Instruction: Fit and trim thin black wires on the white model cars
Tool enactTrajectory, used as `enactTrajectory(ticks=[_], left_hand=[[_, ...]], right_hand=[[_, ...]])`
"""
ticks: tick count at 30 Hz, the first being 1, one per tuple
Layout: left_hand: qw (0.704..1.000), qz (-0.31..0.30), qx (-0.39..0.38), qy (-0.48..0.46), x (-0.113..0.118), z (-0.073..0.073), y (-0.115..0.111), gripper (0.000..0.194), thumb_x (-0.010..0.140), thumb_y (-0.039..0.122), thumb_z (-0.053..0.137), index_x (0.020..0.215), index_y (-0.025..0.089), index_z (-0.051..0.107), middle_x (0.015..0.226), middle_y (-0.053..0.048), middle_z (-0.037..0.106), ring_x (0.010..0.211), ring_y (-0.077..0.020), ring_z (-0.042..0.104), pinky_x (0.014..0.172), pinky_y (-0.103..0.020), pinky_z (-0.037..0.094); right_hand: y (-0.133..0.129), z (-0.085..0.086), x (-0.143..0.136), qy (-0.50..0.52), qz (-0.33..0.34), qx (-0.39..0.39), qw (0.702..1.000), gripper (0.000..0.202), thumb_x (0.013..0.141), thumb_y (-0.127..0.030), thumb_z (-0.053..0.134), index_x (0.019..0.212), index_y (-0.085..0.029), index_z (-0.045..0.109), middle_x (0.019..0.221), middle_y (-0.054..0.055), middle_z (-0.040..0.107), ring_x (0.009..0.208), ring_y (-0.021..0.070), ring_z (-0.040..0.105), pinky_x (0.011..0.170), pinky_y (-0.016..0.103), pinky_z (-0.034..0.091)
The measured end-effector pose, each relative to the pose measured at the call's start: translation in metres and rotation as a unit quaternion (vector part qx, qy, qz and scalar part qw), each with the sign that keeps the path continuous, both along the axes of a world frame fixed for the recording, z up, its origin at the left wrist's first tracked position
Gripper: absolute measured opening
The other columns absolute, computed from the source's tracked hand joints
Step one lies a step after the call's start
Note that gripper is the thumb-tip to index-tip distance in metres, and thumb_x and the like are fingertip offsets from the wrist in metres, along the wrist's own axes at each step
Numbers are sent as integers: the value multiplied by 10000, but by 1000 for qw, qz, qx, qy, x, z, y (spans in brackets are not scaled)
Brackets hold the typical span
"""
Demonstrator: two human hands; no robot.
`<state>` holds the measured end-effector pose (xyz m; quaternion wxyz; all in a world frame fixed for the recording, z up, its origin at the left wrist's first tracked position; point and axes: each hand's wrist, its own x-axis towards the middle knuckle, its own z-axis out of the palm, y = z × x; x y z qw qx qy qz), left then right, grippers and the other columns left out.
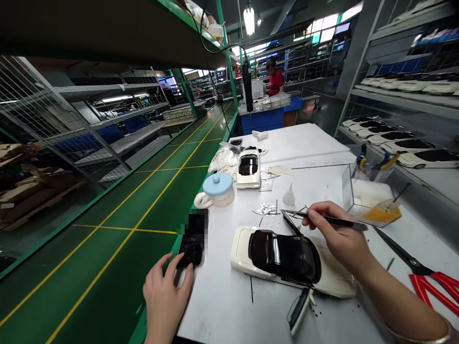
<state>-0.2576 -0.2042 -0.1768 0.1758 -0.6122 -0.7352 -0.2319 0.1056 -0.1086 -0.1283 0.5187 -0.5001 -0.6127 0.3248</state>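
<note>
My left hand (167,291) rests at the table's left edge with its fingers spread, the fingertips at the lower end of a black phone (191,246). My right hand (335,234) is closed around dark tweezers (344,222), whose tips point left over the table. Below the tweezers lies a white model car (287,258) with a black roof, its front to the right. One door (300,310) stands open on the near side; another (291,223) sticks out on the far side, near the tweezers. Small silver parts (267,209) lie beyond the car.
A lidded cup (218,191) and a second white car (248,168) stand at the back left. Red-handled scissors (423,277) and a clear box (373,200) are on the right. Shelves (401,102) hold several white cars. A person in red (275,81) is in the background.
</note>
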Motion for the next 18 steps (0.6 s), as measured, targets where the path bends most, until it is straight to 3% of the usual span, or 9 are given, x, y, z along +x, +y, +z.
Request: enactTrajectory(ticks=[3, 7, 18], left_hand=[[1000, 3, -11, 24, 0, -2, -2, 425, 862, 451, 446, 1119, 146, 593, 1157, -165, 523, 1081, -343, 507, 896, -527, 418], [999, -23, -5, 36, 4, 0, 2, 397, 869, 458, 431, 1035, 157, 629, 1178, -163, 520, 1106, -328, 499, 943, -513, 389], [998, -46, -39, 32, -17, -11, 7, 387, 815, 482, 448, 957, 203, 676, 1133, -137, 563, 1035, -357, 541, 859, -526, 437]], right_hand=[[-3, 1, -2, -16, 21, 8, 1000, 194, 898, -403, 528, 828, -227, 574, 721, -14, 624, 695, 130, 562, 665, 254, 443], [-3, 2, -3, -24, 26, 14, 999, 180, 907, -375, 516, 822, -224, 564, 717, -19, 624, 685, 120, 558, 649, 241, 433], [-2, 4, -4, -2, 36, 1, 999, 150, 919, -357, 480, 866, -217, 492, 720, -14, 603, 682, 129, 551, 655, 265, 429]])
